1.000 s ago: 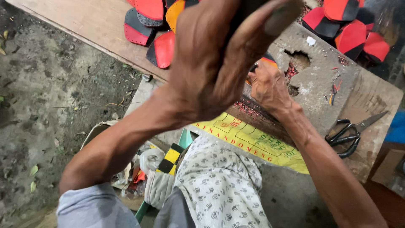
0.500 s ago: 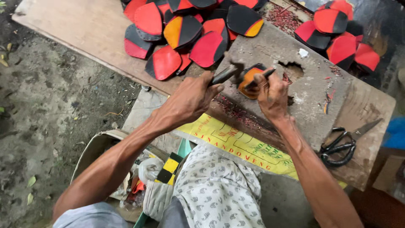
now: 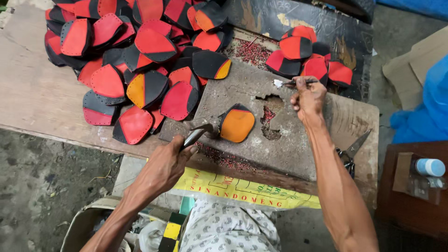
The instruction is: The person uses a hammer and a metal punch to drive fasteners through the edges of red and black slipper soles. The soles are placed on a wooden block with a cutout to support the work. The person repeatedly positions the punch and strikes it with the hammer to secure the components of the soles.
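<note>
Outdoor bench setup: worn wooden board (image 3: 42,93) over a dirt floor, scarred grey cutting slab (image 3: 280,140) on top, gouged hole (image 3: 270,109) near its middle with red punch scraps in and around it.

Left hand (image 3: 163,163) closed tight around handle of hammer (image 3: 201,129); hammer head low, touching or just beside the orange-and-black leather piece (image 3: 237,122) lying flat on slab. Right hand (image 3: 308,95) pinched shut on thin metal punch tool (image 3: 291,83), held off to the right of the hole, tip apart from the piece, pointing toward the smaller stack.

Progress, judged from layout: big pile of red-and-black pieces (image 3: 135,56) upper left on board, many with visible stitch holes along edges, so probably done. Smaller stack (image 3: 310,58) upper right, just beyond right hand; cannot tell if punched or waiting. Single orange piece on slab looks like the one in work; edge holes on it not readable. Punch not set on it, so strike on this piece not under way at this instant.

Scissors (image 3: 350,151) at right edge of slab, untouched. Yellow printed sheet (image 3: 233,191) hanging off front edge. Small bottle with blue cap (image 3: 429,167) on dark side table at right.
</note>
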